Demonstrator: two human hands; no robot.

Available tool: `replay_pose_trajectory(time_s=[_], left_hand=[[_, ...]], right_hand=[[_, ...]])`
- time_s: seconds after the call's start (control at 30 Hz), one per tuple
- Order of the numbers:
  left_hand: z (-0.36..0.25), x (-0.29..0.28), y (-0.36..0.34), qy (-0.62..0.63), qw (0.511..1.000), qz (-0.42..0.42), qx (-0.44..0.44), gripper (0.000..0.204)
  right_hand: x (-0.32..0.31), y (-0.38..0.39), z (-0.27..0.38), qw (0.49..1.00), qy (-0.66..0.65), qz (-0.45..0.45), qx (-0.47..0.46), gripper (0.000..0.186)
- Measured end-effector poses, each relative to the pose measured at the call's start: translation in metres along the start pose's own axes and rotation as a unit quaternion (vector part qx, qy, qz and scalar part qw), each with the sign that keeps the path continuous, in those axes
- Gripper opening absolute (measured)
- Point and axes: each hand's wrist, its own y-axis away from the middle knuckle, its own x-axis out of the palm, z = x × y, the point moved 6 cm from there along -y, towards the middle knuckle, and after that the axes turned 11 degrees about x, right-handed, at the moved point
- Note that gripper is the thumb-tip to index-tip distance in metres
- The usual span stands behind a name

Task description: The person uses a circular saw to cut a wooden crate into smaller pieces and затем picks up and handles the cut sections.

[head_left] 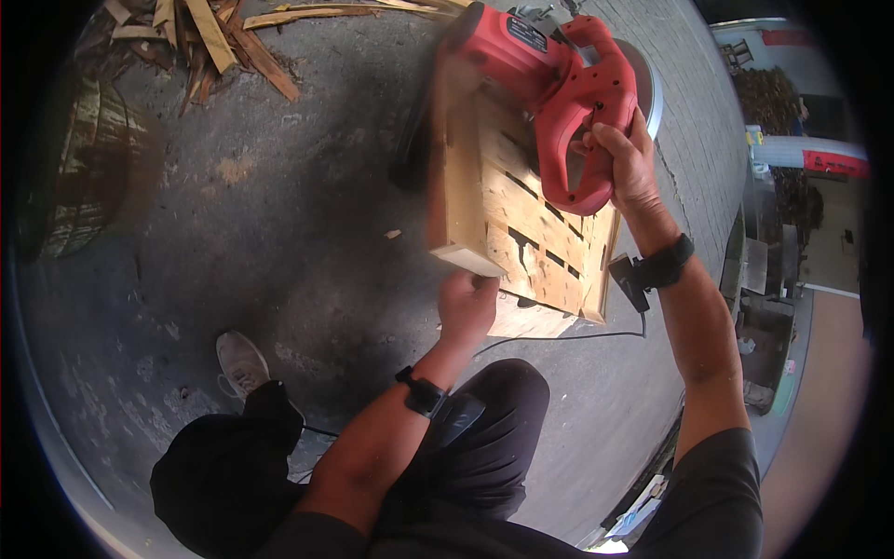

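Note:
My right hand (629, 166) is wrapped round the rear handle of a red circular saw (521, 58), its fingers near the trigger. A pale round blade or guard shows at the saw's far right side. The saw is over the far part of a slatted wooden crate (533, 270). Along the crate's left side runs a light wooden board (458, 177), its cut end facing me. My left hand (467, 307) is closed at the near end of this board, fingertips partly hidden beneath it. Where the blade meets the wood is hidden by the saw.
Split wood scraps (219, 42) lie piled at the far left on the grey concrete floor (279, 224). A weathered round tub (88, 168) stands at the left. A black cord (577, 334) runs past the crate's near side. Assorted clutter lines the right edge.

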Motion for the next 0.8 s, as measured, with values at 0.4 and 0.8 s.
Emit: replay_pose_trajectory(time_s=[0.4, 0.8], left_hand=[[-0.028, 0.02, 0.0, -0.059, 0.986, -0.044, 0.149, 0.019], [0.015, 0.01, 0.002, -0.071, 0.997, -0.004, 0.005, 0.027]], right_hand=[[0.007, 0.003, -0.003, 0.999, -0.024, -0.014, -0.017, 0.043], [-0.006, -0.002, 0.006, 0.999, 0.027, -0.017, 0.007, 0.04]])
